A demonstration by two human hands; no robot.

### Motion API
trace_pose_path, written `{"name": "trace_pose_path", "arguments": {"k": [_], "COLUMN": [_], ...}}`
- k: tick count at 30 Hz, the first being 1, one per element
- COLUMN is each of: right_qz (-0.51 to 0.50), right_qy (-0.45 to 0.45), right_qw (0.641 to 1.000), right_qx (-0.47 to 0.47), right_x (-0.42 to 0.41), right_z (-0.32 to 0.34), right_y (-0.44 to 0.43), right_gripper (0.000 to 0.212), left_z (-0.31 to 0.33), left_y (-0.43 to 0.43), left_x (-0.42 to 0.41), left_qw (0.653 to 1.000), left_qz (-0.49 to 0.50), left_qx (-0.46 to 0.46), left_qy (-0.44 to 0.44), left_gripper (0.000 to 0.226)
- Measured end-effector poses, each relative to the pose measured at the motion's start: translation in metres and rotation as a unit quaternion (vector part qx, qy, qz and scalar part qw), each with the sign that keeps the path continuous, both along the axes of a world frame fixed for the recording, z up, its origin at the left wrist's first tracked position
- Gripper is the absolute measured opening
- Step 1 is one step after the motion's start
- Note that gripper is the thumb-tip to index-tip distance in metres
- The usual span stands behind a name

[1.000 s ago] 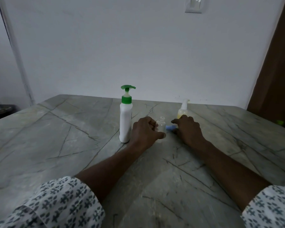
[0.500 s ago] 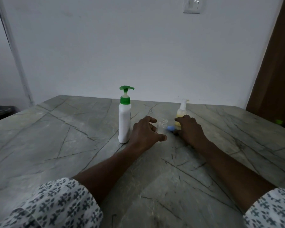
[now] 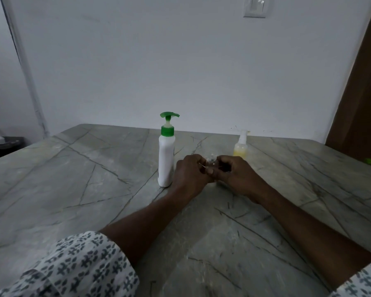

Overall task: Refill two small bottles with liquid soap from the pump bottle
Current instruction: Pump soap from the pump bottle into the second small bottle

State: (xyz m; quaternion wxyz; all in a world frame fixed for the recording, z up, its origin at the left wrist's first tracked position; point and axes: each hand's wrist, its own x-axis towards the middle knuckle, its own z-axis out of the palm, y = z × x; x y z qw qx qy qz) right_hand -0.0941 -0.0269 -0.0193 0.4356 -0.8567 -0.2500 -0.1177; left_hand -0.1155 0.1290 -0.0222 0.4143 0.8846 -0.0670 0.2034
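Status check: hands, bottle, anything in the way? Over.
Left hand, right hand both grip small clear bottle, uncapped. Pump bottle upright beside left hand. Nothing between them.

A plain white wall (image 3: 180,61), dimly lit, fills the upper frame, with a white switch plate (image 3: 254,6) at upper right. A brown wooden panel (image 3: 364,93) runs down the right edge, and a thin pipe (image 3: 26,71) slants down the upper left. A grey veined stone table (image 3: 73,189) spans the lower half, with a dark shelf (image 3: 4,141) at far left.
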Motion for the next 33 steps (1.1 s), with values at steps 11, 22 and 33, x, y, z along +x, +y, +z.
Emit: {"name": "trace_pose_path", "arguments": {"k": [11, 22, 33], "right_qz": [-0.012, -0.016, -0.012], "right_qy": [-0.017, -0.022, -0.040], "right_qw": [0.999, 0.998, 0.998], "right_qx": [-0.031, 0.058, 0.042], "right_x": [0.012, 0.003, -0.001], "right_z": [-0.011, -0.007, -0.004], "right_y": [-0.001, 0.008, 0.015], "right_gripper": [0.019, 0.028, 0.030], "left_z": [0.047, 0.043, 0.066], "left_y": [0.001, 0.067, 0.073], "left_x": [-0.033, 0.011, 0.030], "left_qw": [0.951, 0.982, 0.929], "left_qz": [0.081, 0.008, -0.126], "left_qx": [-0.024, -0.101, -0.344], "left_qy": [-0.297, -0.158, -0.039], "left_gripper": [0.024, 0.121, 0.078]}}
